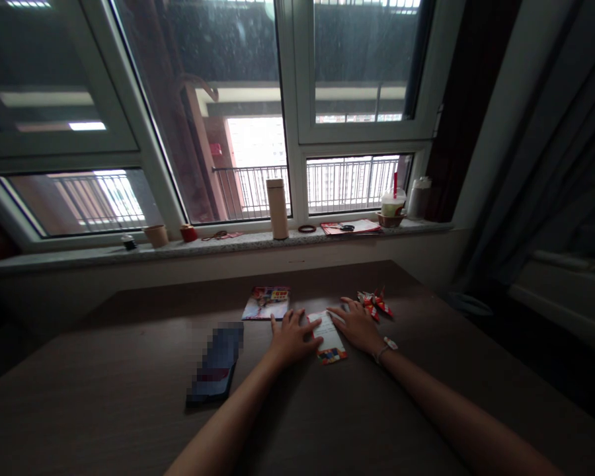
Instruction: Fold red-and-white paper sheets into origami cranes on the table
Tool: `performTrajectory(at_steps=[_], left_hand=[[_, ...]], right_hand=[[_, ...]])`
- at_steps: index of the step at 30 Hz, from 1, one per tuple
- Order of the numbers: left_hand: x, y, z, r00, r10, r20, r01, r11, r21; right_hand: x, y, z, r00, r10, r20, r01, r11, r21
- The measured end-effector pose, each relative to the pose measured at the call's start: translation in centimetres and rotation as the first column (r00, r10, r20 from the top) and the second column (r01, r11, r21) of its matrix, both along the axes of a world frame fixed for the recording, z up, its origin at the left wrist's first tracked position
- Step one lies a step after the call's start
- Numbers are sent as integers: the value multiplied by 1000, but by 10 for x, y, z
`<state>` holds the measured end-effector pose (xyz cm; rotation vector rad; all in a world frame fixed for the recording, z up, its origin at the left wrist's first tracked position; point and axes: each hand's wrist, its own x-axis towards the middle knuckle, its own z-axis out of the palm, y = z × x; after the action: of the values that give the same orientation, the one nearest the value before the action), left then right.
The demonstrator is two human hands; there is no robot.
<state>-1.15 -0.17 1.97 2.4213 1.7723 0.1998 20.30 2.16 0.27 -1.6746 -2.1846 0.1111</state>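
A small white sheet of paper [328,334] with a colourful lower edge lies on the dark table [143,357] between my hands. My left hand [292,337] rests at its left side with fingers spread, the thumb on or at the paper's edge. At the upper right edge, my right hand [357,325] lies palm down, fingers apart. Close beyond the right fingers sits a small pile of red wrapped packets [377,305]. A printed booklet [266,303] lies just past my left fingertips. Neither hand grips anything.
A phone [217,363], partly pixelated, lies left of my left forearm. Along the windowsill [218,246] stand a tan bottle [277,210], a paper cup [156,235], a red spool-like item [189,233], scissors [346,227] on red papers, a drink cup with straw [393,203] and a pale bottle [419,198].
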Motion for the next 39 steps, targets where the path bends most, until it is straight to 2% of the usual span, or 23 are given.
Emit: performTrajectory(at_steps=[5,11,14,25,35,39], left_hand=[[1,-2,3,1000,7,-9,-7,1000,-20],[2,-2,3,1000,6,-8,-6,1000,-8],[2,-1,3,1000,14,-11,-14,1000,-19],[1,-1,3,1000,28,-8,-28,999,-20],[0,-1,2,1000,20,-3,-20,1000,-12],[0,0,1,1000,27,-5,-27,1000,-5]], right_hand=[[5,3,0,991,90,-99,-88,996,29],[8,8,-1,982,98,-164,-102,995,-16],[13,9,0,974,156,-167,-165,985,-42],[32,3,9,905,355,-234,-395,905,-155],[41,1,16,881,391,-265,-464,824,-325],[43,-1,17,871,405,-276,-483,805,-343]])
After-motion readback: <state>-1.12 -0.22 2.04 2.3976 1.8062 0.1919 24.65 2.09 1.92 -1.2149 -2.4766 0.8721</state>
